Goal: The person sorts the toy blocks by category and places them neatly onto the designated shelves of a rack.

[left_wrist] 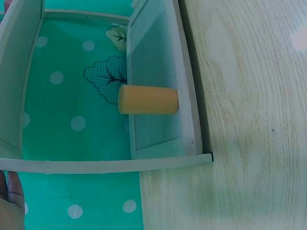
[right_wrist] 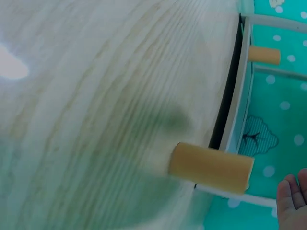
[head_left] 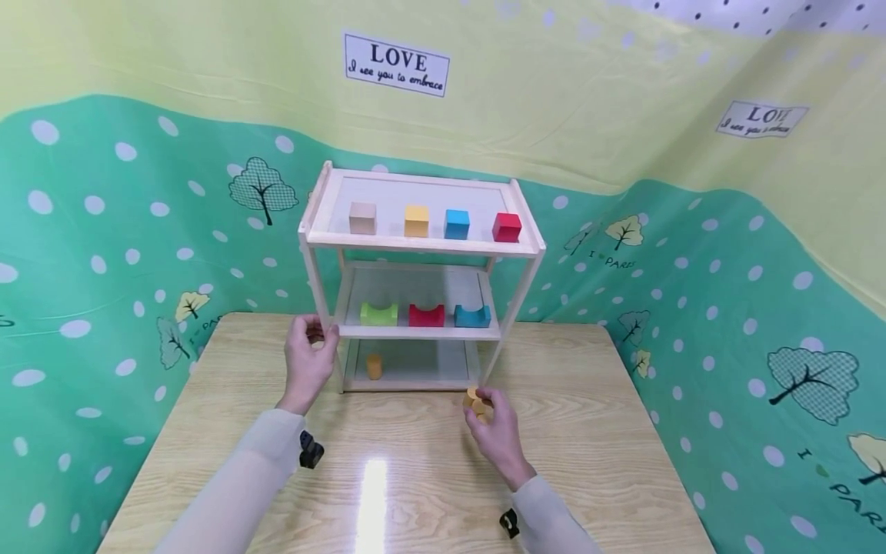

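A small three-tier wooden shelf (head_left: pixel 424 332) stands at the back of the table. My left hand (head_left: pixel 310 360) grips its left front post at middle-tier height; the fingers (left_wrist: pixel 14 188) show at the post in the left wrist view. In front of the shelf's lower right corner, my right hand (head_left: pixel 497 431) holds an orange wooden cylinder (right_wrist: pixel 211 167), partly hidden by the fingers in the head view. A similar orange cylinder (head_left: pixel 374 366) stands upright on the bottom tier, toward the left.
On the top tier sit a pale block (head_left: pixel 363 218), a yellow block (head_left: pixel 417 221), a blue block (head_left: pixel 457 224) and a red block (head_left: pixel 507 228). Notched green (head_left: pixel 379 314), red (head_left: pixel 426 315) and blue (head_left: pixel 472 316) blocks line the middle tier. A patterned cloth (head_left: pixel 138 231) hangs around the table.
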Motion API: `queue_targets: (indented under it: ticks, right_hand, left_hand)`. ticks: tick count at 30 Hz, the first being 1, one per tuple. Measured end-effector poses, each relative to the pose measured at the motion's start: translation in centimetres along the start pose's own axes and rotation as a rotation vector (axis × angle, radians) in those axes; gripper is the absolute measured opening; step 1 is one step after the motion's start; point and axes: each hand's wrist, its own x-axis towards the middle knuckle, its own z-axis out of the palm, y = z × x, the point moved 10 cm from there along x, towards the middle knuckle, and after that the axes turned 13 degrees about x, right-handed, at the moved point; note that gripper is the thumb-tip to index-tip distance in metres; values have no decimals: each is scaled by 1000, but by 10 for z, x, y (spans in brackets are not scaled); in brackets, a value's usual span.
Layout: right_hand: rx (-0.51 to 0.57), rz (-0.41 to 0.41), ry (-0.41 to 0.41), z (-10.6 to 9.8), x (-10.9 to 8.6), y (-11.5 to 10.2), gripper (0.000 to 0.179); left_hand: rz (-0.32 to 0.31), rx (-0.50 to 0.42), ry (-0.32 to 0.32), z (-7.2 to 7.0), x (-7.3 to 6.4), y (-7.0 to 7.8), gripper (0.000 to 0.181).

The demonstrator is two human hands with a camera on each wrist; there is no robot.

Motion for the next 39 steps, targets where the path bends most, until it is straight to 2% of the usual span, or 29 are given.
queue_targets:
  ticks: [7,20,27,29,35,39]
  right_hand:
    - [5,66,35,-12,-7,17,36]
    - [-31,204,35,-17,-20,42,40]
    - [-29,368,22,-15,-26,59,40]
    - [-18,391,14,-14,-27,62,40]
    - [21,390,12,-11,-28,65,37]
    - [-1,376,21,-12,-29,66,34]
  left_hand:
    - [-3,5,6,0,0,-1,17]
    - [6,13,-3,1,0,-1,17]
    - [5,15,2,0,-1,-2,17]
    - [6,19,2,0,-1,-2,17]
    - [6,11,-3,1,-1,-2,18]
    - [7,5,-7,2,-1,-2,19]
